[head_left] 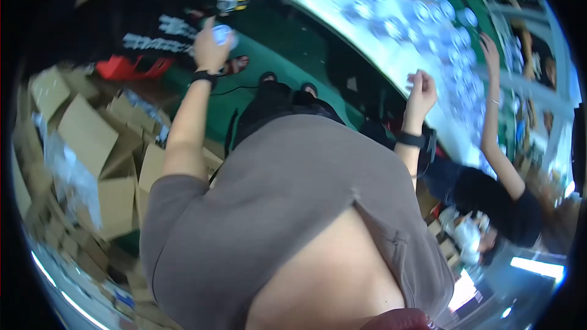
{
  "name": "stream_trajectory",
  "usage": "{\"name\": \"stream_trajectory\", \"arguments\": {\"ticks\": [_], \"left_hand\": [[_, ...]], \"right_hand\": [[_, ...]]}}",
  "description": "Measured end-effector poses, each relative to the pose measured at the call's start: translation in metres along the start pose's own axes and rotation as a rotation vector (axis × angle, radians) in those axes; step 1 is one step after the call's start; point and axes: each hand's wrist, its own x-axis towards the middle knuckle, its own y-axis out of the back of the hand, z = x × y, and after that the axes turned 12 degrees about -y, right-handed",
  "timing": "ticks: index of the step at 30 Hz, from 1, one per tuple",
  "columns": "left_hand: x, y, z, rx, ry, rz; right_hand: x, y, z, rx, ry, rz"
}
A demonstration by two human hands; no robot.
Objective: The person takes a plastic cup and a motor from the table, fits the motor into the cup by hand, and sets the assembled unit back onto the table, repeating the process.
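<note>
My left hand point(211, 49) is stretched out to the left, away from the table, with its fingers closed on a round clear plastic piece point(224, 35). That piece looks pale blue-white and is blurred, so its exact kind does not show. By the near edge of the white table point(382, 55), my right hand point(422, 96) is raised with curled fingers, and I see nothing in it. Several similar round clear pieces point(422, 12) are spread over the tabletop beyond that hand. A dark band circles each of my wrists.
Opened cardboard boxes point(88, 134) and clear plastic wrap point(73, 177) pile up on the left. A red crate point(131, 68) lies beside a person in dark clothes point(147, 30). To the right, another person's arm point(492, 104) reaches over the table. The floor point(278, 64) is green.
</note>
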Motion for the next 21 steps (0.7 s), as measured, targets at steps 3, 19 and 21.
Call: {"name": "stream_trajectory", "arguments": {"ticks": [3, 19, 21], "left_hand": [[-0.022, -0.026, -0.054, -0.303, 0.203, 0.188], [-0.087, 0.023, 0.015, -2.05, 1.089, 0.18], [-0.101, 0.035, 0.024, -2.195, 1.026, 0.263]], "right_hand": [[0.029, 0.04, 0.023, -0.537, 0.269, 0.264], [0.007, -0.068, -0.019, 0.58, -0.444, -1.084], [-0.011, -0.134, -0.025, 0.773, -0.714, -1.329]]}}
